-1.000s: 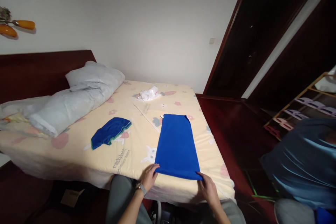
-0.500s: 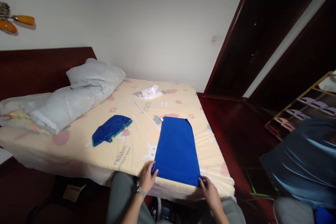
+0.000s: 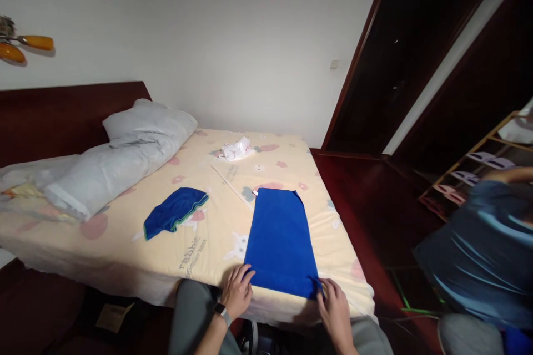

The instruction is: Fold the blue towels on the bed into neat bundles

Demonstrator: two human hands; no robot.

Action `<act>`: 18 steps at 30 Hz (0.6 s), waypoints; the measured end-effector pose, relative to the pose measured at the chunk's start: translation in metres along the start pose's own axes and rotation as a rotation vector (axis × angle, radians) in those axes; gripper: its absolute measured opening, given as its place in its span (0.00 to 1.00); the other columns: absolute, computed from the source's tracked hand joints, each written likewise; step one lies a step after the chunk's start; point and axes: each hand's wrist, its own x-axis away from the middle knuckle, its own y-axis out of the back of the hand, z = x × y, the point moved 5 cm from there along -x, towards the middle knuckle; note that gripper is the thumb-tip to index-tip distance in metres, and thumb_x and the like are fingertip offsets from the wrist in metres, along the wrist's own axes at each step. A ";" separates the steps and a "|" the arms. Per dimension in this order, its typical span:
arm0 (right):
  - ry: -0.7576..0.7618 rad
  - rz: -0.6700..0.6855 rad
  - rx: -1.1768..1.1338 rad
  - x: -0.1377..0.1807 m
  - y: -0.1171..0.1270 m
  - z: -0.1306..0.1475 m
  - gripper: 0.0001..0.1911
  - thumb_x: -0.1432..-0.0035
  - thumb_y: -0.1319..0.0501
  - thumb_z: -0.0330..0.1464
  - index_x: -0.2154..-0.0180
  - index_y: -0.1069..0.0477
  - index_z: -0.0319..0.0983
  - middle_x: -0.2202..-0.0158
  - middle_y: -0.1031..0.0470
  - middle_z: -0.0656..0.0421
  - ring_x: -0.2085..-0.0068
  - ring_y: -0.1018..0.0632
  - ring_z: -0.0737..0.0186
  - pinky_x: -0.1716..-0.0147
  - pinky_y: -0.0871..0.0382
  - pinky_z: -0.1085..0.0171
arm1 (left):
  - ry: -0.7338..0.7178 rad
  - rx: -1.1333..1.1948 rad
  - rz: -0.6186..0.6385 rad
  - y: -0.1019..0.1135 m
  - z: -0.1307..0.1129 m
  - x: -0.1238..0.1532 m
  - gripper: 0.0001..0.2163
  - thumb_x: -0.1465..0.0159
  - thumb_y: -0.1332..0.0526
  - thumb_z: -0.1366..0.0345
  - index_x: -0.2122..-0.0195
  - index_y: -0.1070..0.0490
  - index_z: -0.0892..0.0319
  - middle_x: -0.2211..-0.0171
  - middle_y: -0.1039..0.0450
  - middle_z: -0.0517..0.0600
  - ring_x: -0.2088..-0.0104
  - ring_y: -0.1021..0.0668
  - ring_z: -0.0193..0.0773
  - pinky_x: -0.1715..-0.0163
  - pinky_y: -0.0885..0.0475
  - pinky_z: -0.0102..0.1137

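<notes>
A flat blue towel (image 3: 281, 238) lies lengthwise on the bed, with a small white tag at its far left corner and the far right corner slightly turned. My left hand (image 3: 238, 291), wearing a wristwatch (image 3: 222, 313), has its fingers curled on the near left corner. At the near right corner, my right hand (image 3: 335, 310) pinches the towel between thumb and fingers, and the edge there is bunched up. To the left is a crumpled dark-blue cloth (image 3: 175, 212) with green-edged trim, untouched by either hand.
The patterned bed sheet (image 3: 220, 233) carries a white crumpled bundle (image 3: 236, 150) farther back and a grey quilt (image 3: 125, 158) by the headboard (image 3: 75, 116). On the right a person in a blue shirt (image 3: 478, 249) sits near a shoe rack (image 3: 470, 169).
Both hands have rolled inward over the towel's near corners, and the near edge is now creased. The person on the right has raised an arm. The view has shifted slightly.
</notes>
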 end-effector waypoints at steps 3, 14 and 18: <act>0.108 0.206 -0.073 0.003 -0.006 -0.006 0.24 0.42 0.43 0.34 0.44 0.27 0.45 0.42 0.23 0.52 0.41 0.23 0.49 0.40 0.28 0.48 | -0.101 -0.003 0.131 0.002 -0.003 -0.004 0.33 0.44 0.41 0.76 0.37 0.32 0.48 0.35 0.31 0.50 0.35 0.30 0.48 0.34 0.34 0.47; -0.254 0.189 -0.412 -0.028 -0.005 -0.019 0.24 0.43 0.43 0.49 0.56 0.22 0.40 0.55 0.15 0.50 0.51 0.17 0.47 0.48 0.21 0.51 | 0.166 0.289 0.050 0.009 0.024 -0.035 0.17 0.38 0.45 0.75 0.52 0.23 0.54 0.52 0.18 0.52 0.49 0.19 0.44 0.45 0.24 0.42; -0.321 0.213 -0.468 -0.030 0.007 -0.013 0.25 0.42 0.44 0.53 0.59 0.22 0.41 0.58 0.15 0.52 0.55 0.16 0.49 0.52 0.21 0.56 | 0.238 0.351 -0.006 0.015 0.026 -0.031 0.12 0.32 0.44 0.64 0.52 0.23 0.54 0.54 0.17 0.54 0.51 0.18 0.46 0.47 0.22 0.42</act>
